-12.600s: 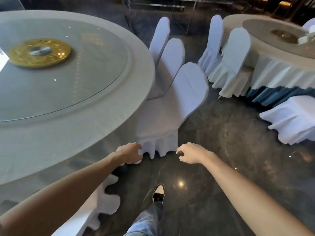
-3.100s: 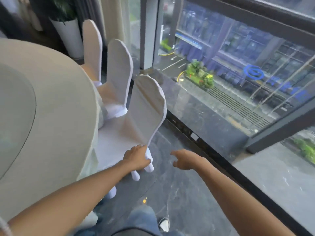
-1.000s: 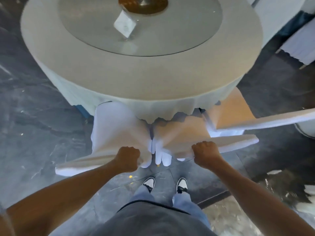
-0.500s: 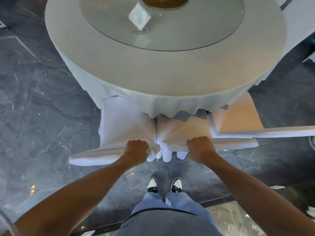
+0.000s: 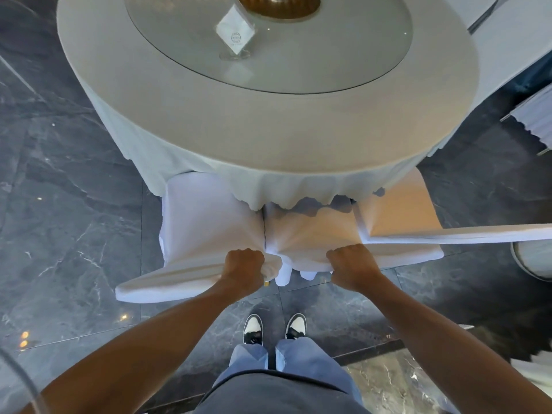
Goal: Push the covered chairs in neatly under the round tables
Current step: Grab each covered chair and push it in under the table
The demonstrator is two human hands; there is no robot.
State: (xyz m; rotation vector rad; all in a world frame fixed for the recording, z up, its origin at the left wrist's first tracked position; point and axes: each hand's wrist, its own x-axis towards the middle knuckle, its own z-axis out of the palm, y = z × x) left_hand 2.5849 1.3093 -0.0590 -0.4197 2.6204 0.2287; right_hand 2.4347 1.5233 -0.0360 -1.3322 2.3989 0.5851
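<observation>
- Dark marble floor (image 5: 74, 234) all round, with a round table (image 5: 268, 124) under a pale cloth, a glass turntable (image 5: 328, 61) on it and a small card stand (image 5: 236, 34) on the glass.
- Left hand (image 5: 243, 270): fingers curled tight over the top edge of the left chair (image 5: 206, 222), bunching the white cover at the inner corner of its back.
- Right hand (image 5: 352, 267): fingers likewise curled over the top of the middle chair (image 5: 310, 234), about midway along its back.
- Just beyond both sets of knuckles: the 2 seats, their front edges already under the cloth's scalloped hem.
- Further out past the right fingers: a 3rd chair (image 5: 400, 210), untouched, its back overlapping the back of the middle chair.
- Changed over the last second: a dark gap between the 2 held seats, open 1 second ago, now closed, the covers touching along a single seam straight ahead of the left fingers.
- Also changed: the 2 fists nearer each other than 1 second ago, and the table edge closer to them.
- Meaning for the task, as a judgement: this pair close to done, tucked in and side by side, perhaps only a final nudge away from the fingers left.
- Likely still to check: the 3rd chair's back, which sits at an angle and further in than the held pair.
- Shoes (image 5: 253, 328) directly behind the hands, squared up to the table.
</observation>
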